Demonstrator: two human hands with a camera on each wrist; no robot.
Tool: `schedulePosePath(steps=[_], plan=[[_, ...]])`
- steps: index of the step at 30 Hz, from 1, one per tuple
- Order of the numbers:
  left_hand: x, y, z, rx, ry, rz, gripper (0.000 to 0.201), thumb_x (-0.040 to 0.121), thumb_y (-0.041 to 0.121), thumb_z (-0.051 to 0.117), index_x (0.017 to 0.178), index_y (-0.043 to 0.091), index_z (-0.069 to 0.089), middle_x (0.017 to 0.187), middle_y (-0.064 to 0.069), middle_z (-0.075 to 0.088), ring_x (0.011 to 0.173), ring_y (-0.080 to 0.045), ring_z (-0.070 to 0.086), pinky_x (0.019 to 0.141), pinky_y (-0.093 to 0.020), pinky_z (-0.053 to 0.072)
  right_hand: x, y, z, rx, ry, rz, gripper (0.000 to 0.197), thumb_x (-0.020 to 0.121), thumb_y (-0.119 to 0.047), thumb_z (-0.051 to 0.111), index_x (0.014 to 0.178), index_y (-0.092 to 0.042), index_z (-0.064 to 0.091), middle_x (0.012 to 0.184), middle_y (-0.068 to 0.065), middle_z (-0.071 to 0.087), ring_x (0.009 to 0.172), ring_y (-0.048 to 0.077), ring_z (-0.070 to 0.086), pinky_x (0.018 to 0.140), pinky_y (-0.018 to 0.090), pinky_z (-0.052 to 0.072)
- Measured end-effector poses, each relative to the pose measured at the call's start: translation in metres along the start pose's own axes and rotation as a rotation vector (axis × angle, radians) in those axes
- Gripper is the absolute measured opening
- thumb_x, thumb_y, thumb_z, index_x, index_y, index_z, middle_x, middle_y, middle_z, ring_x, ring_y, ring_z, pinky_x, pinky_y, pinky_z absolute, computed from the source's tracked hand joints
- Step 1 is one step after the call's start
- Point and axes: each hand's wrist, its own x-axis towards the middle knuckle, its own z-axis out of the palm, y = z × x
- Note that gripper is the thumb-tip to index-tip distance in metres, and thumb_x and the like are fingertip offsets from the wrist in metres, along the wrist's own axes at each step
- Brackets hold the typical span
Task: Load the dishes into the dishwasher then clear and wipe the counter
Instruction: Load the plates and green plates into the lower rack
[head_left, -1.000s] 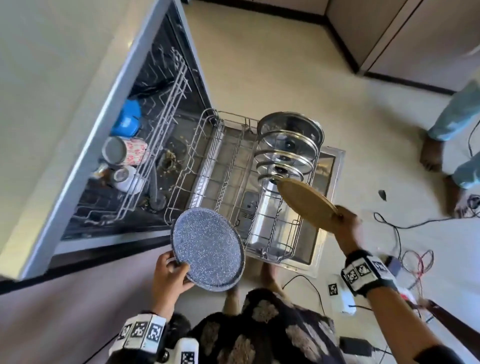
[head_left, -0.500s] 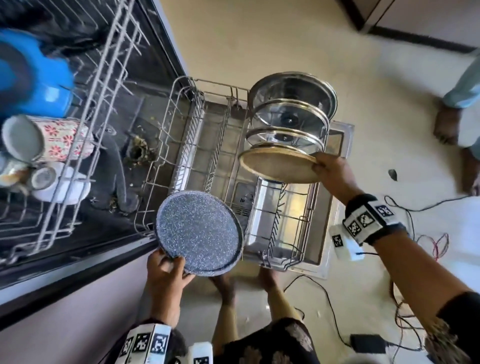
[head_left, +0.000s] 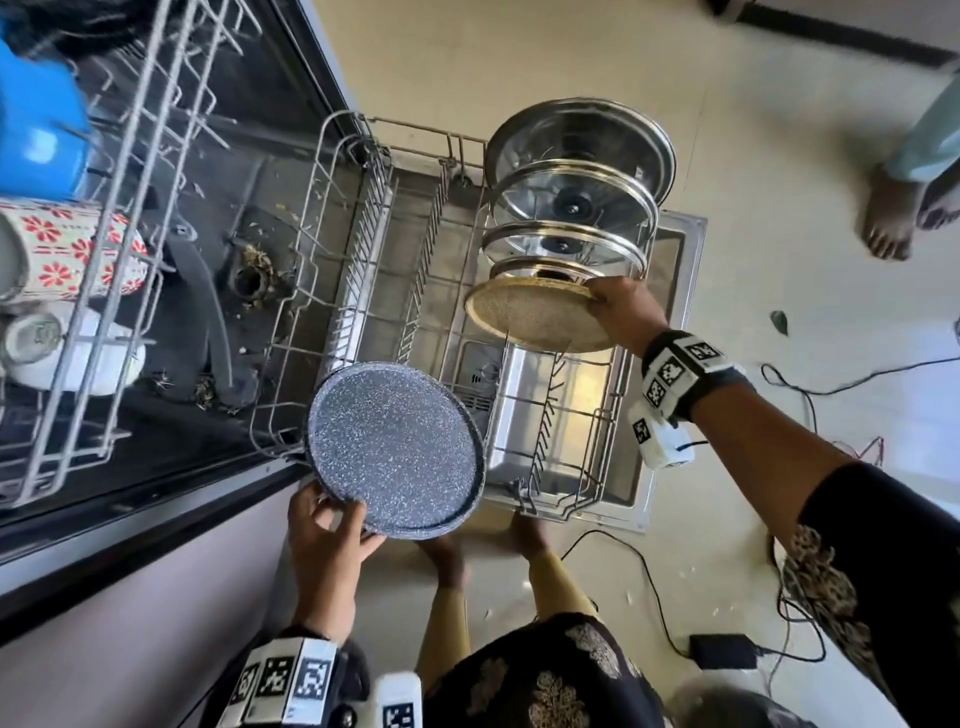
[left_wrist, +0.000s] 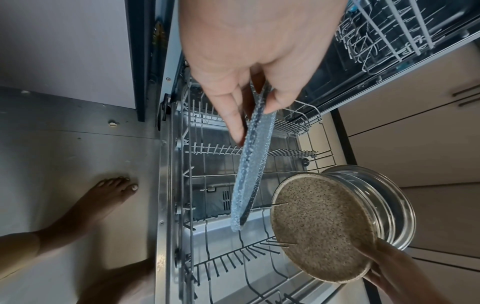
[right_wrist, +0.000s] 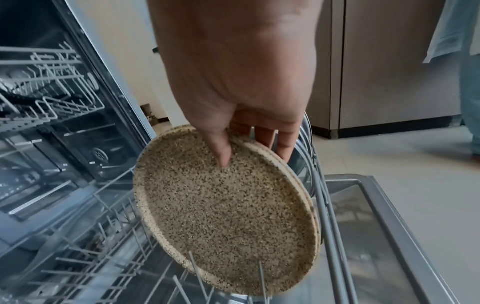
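My right hand (head_left: 621, 312) pinches the rim of a speckled tan plate (head_left: 535, 314), thumb on its face and fingers behind, and holds it tilted among the tines of the pulled-out lower rack (head_left: 363, 218). The tan plate (right_wrist: 223, 205) stands just in front of the upright steel and glass lids (head_left: 576, 197). My left hand (head_left: 327, 535) grips the near edge of a speckled blue-grey plate (head_left: 395, 444) above the rack's near left corner. In the left wrist view that blue-grey plate (left_wrist: 254, 160) shows edge-on, pinched between thumb and fingers, with the tan plate (left_wrist: 324, 228) lower right.
The upper rack (head_left: 104, 322) at left holds a floral mug (head_left: 67, 254), a white cup (head_left: 57, 348) and a blue item (head_left: 36, 130). The open dishwasher door (head_left: 670, 270) lies under the lower rack. Cables (head_left: 649, 587) and a black adapter (head_left: 722, 649) lie on the floor; another person's feet (head_left: 888, 218) stand far right.
My right hand has swung the tan plate from flat in the air down into the rack, against the lids. The head view has moved closer. The left hand still holds the blue-grey plate.
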Motion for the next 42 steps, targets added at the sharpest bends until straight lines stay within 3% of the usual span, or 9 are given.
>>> schedulePosePath(steps=[12, 17, 19, 22, 24, 27, 31, 36, 42], plan=[[0.013, -0.001, 0.007, 0.007, -0.013, -0.007, 0.03, 0.089, -0.006, 0.05, 0.112, 0.011, 0.043, 0.11, -0.013, 0.05, 0.097, -0.021, 0.048, 0.066, -0.032, 0.053, 0.004, 0.006, 0.02, 0.136, 0.168, 0.066, 0.022, 0.087, -0.006, 0.058, 0.108, 0.001, 0.06, 0.105, 0.02, 0.063, 0.09, 0.026, 0.059, 0.082, 0.034, 0.049], [0.015, 0.003, 0.009, 0.07, -0.056, 0.013, 0.034, 0.092, -0.004, 0.046, 0.125, 0.003, 0.042, 0.114, -0.012, 0.054, 0.097, -0.019, 0.055, 0.063, -0.029, 0.056, -0.046, -0.005, 0.022, 0.185, 0.575, 0.025, 0.028, 0.081, 0.004, 0.056, 0.108, 0.003, 0.061, 0.111, 0.02, 0.057, 0.1, 0.031, 0.055, 0.078, 0.028, 0.043], [0.015, 0.005, 0.01, 0.116, -0.085, 0.037, 0.034, 0.092, -0.006, 0.041, 0.125, 0.003, 0.042, 0.109, -0.01, 0.055, 0.089, -0.016, 0.056, 0.055, -0.02, 0.055, -0.073, -0.011, 0.036, 0.331, 0.332, 0.047, 0.03, 0.085, 0.0, 0.059, 0.115, 0.003, 0.06, 0.115, 0.012, 0.06, 0.098, 0.022, 0.057, 0.082, 0.024, 0.045], [0.018, 0.005, 0.016, 0.223, -0.159, 0.056, 0.033, 0.092, -0.007, 0.041, 0.122, 0.009, 0.044, 0.101, -0.009, 0.057, 0.091, -0.024, 0.054, 0.066, -0.034, 0.051, -0.103, -0.012, 0.062, 0.857, -0.224, 0.318, 0.048, 0.086, -0.006, 0.063, 0.132, -0.009, 0.047, 0.113, 0.002, 0.058, 0.103, 0.021, 0.054, 0.084, 0.028, 0.045], [0.019, 0.006, 0.021, 0.251, -0.212, 0.037, 0.037, 0.092, -0.006, 0.043, 0.126, 0.009, 0.042, 0.103, -0.01, 0.055, 0.096, -0.025, 0.053, 0.075, -0.038, 0.05, -0.117, -0.008, 0.067, 1.201, -0.309, 0.415, 0.035, 0.087, 0.005, 0.054, 0.121, -0.004, 0.051, 0.101, 0.008, 0.063, 0.096, 0.029, 0.056, 0.075, 0.034, 0.052], [0.016, 0.009, 0.027, 0.216, -0.326, -0.03, 0.04, 0.092, -0.004, 0.047, 0.13, 0.006, 0.039, 0.109, -0.011, 0.053, 0.098, -0.019, 0.055, 0.062, -0.018, 0.053, -0.127, -0.005, 0.048, 1.321, -0.161, 0.294, 0.03, 0.087, 0.013, 0.046, 0.106, -0.006, 0.06, 0.092, 0.004, 0.07, 0.087, 0.021, 0.064, 0.066, 0.032, 0.056], [0.014, 0.007, 0.029, 0.251, -0.423, 0.013, 0.049, 0.088, 0.011, 0.061, 0.132, 0.011, 0.039, 0.11, 0.001, 0.06, 0.085, 0.01, 0.062, 0.078, -0.022, 0.047, -0.099, -0.006, -0.009, 1.043, 0.268, 0.052, 0.044, 0.087, 0.014, 0.045, 0.085, -0.025, 0.065, 0.086, -0.013, 0.068, 0.079, 0.002, 0.062, 0.063, 0.017, 0.049], [0.009, 0.002, 0.025, 0.246, -0.471, -0.008, 0.086, 0.036, 0.078, 0.07, 0.101, 0.023, 0.056, 0.096, 0.01, 0.069, 0.08, -0.005, 0.068, 0.069, -0.018, 0.05, -0.051, -0.002, -0.036, 0.367, 0.485, -0.08, 0.033, 0.089, 0.008, 0.045, 0.115, -0.002, 0.062, 0.102, 0.003, 0.062, 0.089, 0.016, 0.056, 0.067, 0.002, 0.036], [0.003, -0.004, 0.02, 0.262, -0.457, -0.017, 0.033, 0.082, 0.027, 0.054, 0.11, 0.008, 0.056, 0.105, -0.005, 0.066, 0.084, -0.012, 0.066, 0.067, -0.014, 0.052, -0.028, -0.012, -0.01, 0.191, 0.422, -0.149, 0.039, 0.09, 0.007, 0.042, 0.122, -0.006, 0.06, 0.106, 0.015, 0.068, 0.086, 0.023, 0.064, 0.075, 0.018, 0.041]])
